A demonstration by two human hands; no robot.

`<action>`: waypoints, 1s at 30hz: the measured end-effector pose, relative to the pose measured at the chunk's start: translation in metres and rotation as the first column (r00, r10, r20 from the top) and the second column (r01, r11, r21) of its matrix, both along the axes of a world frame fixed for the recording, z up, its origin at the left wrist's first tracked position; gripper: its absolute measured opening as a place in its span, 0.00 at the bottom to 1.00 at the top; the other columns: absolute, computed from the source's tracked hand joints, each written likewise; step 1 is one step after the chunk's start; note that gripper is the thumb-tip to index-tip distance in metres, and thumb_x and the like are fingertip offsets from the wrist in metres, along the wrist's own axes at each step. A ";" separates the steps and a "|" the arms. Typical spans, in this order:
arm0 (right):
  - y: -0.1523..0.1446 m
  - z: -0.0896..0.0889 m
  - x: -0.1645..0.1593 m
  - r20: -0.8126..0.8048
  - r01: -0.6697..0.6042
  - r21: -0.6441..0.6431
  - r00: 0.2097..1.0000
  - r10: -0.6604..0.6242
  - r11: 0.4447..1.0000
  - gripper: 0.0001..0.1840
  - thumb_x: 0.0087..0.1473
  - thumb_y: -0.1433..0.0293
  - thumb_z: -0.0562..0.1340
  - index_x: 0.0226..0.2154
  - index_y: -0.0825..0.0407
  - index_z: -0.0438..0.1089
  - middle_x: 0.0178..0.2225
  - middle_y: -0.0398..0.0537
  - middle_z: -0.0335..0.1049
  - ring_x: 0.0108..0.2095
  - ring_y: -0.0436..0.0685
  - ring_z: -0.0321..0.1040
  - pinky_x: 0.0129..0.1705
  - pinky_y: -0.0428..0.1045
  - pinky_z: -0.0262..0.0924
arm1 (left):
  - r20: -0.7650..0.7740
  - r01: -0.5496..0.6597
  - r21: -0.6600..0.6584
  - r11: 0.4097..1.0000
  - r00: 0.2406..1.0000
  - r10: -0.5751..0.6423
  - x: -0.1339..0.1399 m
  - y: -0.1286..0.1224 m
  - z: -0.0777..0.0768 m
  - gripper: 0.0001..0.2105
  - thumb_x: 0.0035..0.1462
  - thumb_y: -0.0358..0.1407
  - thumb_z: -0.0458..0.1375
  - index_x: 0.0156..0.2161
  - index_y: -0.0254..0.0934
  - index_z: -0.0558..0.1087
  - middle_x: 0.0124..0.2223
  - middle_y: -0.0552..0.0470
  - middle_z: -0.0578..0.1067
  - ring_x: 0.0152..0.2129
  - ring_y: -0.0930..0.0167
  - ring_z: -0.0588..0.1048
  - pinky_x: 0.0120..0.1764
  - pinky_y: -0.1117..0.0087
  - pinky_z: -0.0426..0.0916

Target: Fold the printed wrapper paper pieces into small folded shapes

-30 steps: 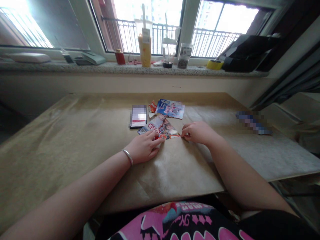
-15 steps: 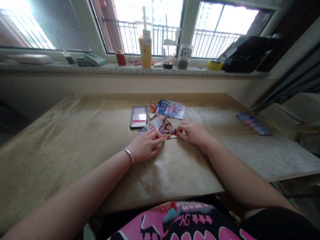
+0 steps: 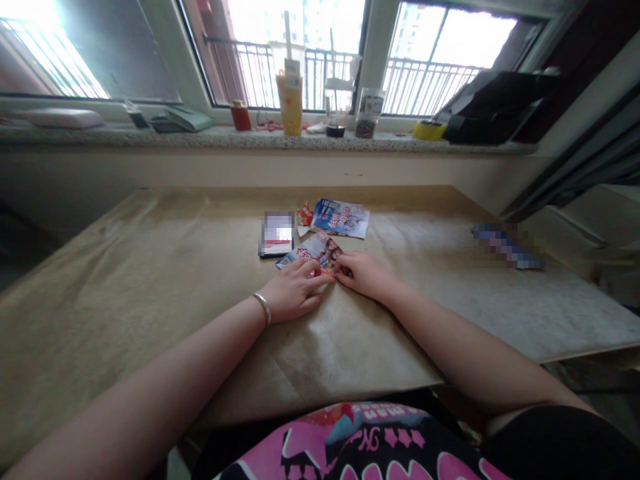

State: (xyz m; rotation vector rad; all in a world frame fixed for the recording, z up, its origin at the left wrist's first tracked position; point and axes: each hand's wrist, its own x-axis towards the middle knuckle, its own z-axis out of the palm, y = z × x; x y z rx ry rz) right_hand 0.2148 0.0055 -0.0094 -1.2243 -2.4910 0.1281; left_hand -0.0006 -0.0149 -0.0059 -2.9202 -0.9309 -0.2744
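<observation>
A printed paper leaflet [image 3: 313, 249] with photos of people lies on the table, its near edge folded over. My left hand [image 3: 295, 292], wearing a silver bangle, rests on the leaflet's near left part with its fingers stretched out. Against the near right edge, my right hand [image 3: 365, 273] has its fingers pinched together on the paper, close to the left fingertips. Both hands cover much of the folded strip. Just behind is a stack of similar leaflets [image 3: 343, 218], with a small folded orange and white paper piece [image 3: 305, 217] at its left.
A phone-like device [image 3: 277, 235] with a blurred screen lies left of the leaflet. Far right on the table [image 3: 200, 280] is a blurred blue item [image 3: 507, 247]. The windowsill behind holds a yellow drink cup [image 3: 291, 103], a red jar [image 3: 241, 115] and yellow tape [image 3: 429, 130].
My right hand has slid left along the leaflet's near edge, towards my left hand, and now covers its right part. My left hand has barely moved.
</observation>
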 end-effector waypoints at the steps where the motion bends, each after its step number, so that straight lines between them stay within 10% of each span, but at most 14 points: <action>1: 0.000 -0.001 -0.001 -0.017 -0.017 -0.010 1.000 0.017 1.000 0.05 0.52 0.69 0.58 0.31 0.52 0.69 0.33 0.47 0.70 0.33 0.52 0.64 0.34 0.45 0.53 | -0.005 -0.009 0.001 1.000 1.000 0.009 0.001 0.000 0.000 0.19 0.60 0.40 0.49 0.55 0.42 0.66 0.50 0.45 0.65 0.48 0.61 0.63 0.52 0.58 0.59; 30: 0.001 -0.002 0.001 -0.044 -0.099 -0.016 0.994 0.098 0.995 0.08 0.55 0.70 0.56 0.30 0.52 0.70 0.33 0.47 0.68 0.33 0.51 0.63 0.34 0.44 0.52 | -0.006 0.101 -0.133 0.986 0.995 -0.102 -0.021 0.007 0.018 0.18 0.55 0.31 0.50 0.51 0.38 0.68 0.53 0.47 0.69 0.49 0.64 0.65 0.54 0.60 0.61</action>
